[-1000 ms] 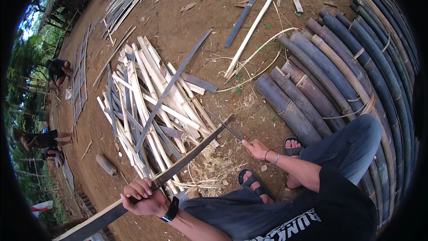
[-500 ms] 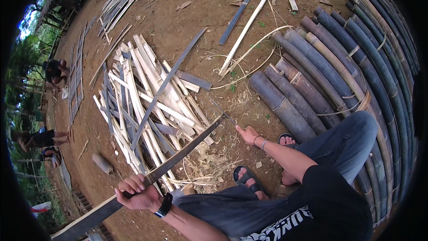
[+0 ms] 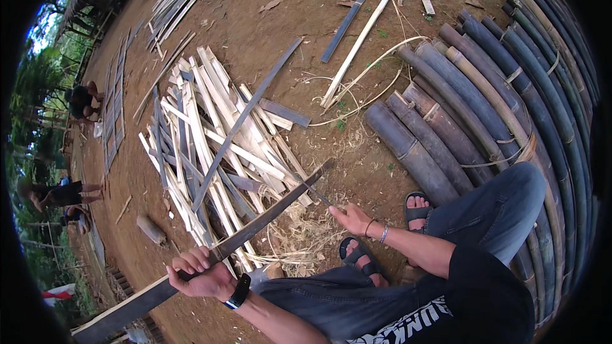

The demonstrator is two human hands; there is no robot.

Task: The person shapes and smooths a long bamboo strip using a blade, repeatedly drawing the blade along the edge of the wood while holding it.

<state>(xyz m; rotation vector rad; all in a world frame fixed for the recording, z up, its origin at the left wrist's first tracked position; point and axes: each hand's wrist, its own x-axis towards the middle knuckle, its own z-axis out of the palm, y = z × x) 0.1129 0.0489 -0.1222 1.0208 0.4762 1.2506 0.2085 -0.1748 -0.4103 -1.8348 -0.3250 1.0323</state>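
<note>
A long split bamboo strip (image 3: 271, 215), dark on its outer face and pale along one edge, runs slantwise from the lower left toward the middle. My left hand (image 3: 203, 275) is wrapped round it, with a dark watch on the wrist. My right hand (image 3: 352, 220) grips a knife, its handle mostly hidden by the fingers. The thin knife blade (image 3: 313, 191) lies across the strip near its far end, seemingly against it. Under and beyond the strip lies a loose heap of split bamboo pieces (image 3: 210, 146), with curly pale shavings (image 3: 303, 236) next to my feet.
Thick dark bamboo poles (image 3: 414, 153) are stacked along the right beside my leg. Several strips (image 3: 363, 38) lie on the brown earth ahead. A short log (image 3: 152, 230), a ladder-like bamboo frame (image 3: 116, 108) and other people (image 3: 67, 194) are at the left.
My right hand has drawn the knife back toward me and leftward, so the blade crosses the strip farther from its tip. My left hand keeps its grip. The view has shifted slightly.
</note>
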